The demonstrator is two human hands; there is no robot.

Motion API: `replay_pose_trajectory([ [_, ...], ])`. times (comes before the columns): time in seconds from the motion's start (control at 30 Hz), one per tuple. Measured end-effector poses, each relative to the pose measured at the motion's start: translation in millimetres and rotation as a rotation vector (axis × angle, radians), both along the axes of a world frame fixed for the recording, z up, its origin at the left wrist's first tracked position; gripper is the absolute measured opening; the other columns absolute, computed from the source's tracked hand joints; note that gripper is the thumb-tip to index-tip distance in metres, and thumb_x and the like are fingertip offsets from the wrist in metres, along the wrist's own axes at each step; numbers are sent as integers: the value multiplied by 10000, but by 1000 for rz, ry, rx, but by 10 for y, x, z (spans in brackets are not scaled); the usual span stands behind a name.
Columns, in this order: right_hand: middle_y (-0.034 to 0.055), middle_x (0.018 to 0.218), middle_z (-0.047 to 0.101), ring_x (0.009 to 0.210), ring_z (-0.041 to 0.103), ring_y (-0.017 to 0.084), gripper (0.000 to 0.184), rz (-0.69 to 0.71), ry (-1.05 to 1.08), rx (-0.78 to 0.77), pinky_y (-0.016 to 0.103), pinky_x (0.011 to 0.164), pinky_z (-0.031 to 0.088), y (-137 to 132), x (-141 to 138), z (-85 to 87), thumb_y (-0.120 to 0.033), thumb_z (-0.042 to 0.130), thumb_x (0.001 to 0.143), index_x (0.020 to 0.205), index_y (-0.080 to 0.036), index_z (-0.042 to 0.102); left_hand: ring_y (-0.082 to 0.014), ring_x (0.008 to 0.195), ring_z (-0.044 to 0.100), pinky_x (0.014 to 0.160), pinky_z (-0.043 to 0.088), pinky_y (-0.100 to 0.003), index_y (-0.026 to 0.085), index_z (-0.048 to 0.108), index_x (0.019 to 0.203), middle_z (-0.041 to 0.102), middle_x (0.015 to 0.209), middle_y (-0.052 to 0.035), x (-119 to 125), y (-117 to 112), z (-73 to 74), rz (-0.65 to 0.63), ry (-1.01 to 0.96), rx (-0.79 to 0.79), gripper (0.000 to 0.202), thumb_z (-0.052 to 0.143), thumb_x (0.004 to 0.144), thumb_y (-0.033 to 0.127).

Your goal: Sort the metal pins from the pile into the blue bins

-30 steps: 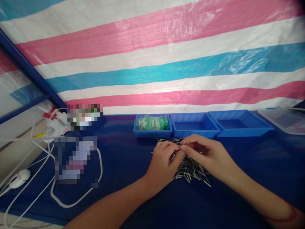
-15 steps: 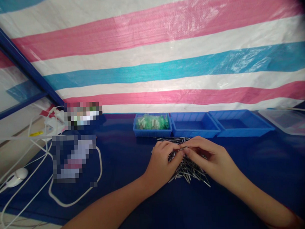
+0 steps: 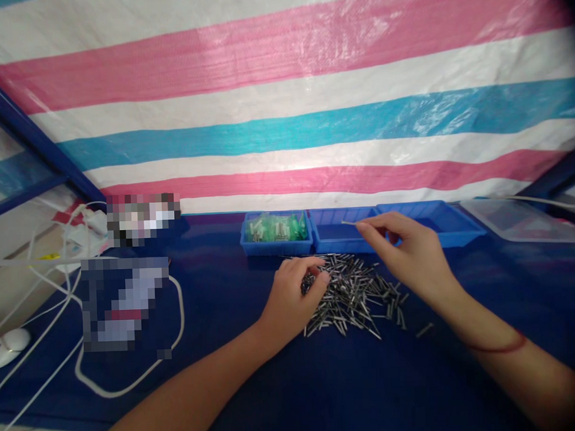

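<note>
A heap of thin metal pins (image 3: 349, 295) lies on the blue tabletop, with a single piece (image 3: 426, 329) apart from it on the right. My left hand (image 3: 290, 297) rests at the heap's left side, fingers curved, with a gap between thumb and index finger and nothing seen between them. Raised over the front of the middle blue bin (image 3: 338, 245), my right hand (image 3: 406, 243) pinches one thin metal pin (image 3: 348, 223) between thumb and forefinger. The pin points left, roughly level. Whether its end has a head is too small to tell.
The left blue bin (image 3: 276, 247) contains green-tinted bags with small metal parts. Beside the middle bin stands a right blue bin (image 3: 451, 235), then a clear plastic lid or tray (image 3: 509, 223). White cables (image 3: 181, 307) and a white mouse-like device (image 3: 11, 348) lie leftward. Striped sheeting (image 3: 284, 134) hangs behind.
My hands were together over the heap, fingertips meeting. Now my right hand has moved up and right to the bins with a pin, while my left hand stays by the heap with fingers parted.
</note>
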State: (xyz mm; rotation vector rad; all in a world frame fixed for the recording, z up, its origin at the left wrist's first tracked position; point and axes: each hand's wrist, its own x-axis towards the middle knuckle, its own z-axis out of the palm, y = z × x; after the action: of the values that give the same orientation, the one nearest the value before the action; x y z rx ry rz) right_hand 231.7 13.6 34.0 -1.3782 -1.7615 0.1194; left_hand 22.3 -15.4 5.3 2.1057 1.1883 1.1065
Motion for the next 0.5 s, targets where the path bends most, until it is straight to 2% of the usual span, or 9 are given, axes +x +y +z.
replay_pose_trajectory([
  [0.13,77,835,647,681,561,187,270,-136,-141,112,343,669,458,241,186,27,-415,535,872,906,-193,687,-199,937,581,836,452,-336,193,624,998,665,939,-50,-12,22,-11,-47,83,42,166,520,872,219],
  [0.23,86,867,636,686,554,183,285,-178,-150,109,339,678,462,232,283,-11,-401,543,864,981,-179,678,-202,935,568,819,440,-336,190,638,942,667,942,-54,-27,32,-3,-82,183,77,182,499,835,141],
  [0.37,54,814,627,651,541,163,217,-132,-127,39,327,663,451,64,358,-47,-359,532,868,921,-199,669,-194,896,550,786,410,-328,190,644,877,659,945,-44,-29,25,69,-164,349,164,204,510,766,83],
  [0.5,35,790,636,604,531,149,188,-5,-103,-44,320,621,443,-46,347,-39,-340,521,871,879,-210,657,-174,839,535,766,386,-314,206,661,965,634,932,-44,33,6,212,-317,501,300,186,511,858,181],
])
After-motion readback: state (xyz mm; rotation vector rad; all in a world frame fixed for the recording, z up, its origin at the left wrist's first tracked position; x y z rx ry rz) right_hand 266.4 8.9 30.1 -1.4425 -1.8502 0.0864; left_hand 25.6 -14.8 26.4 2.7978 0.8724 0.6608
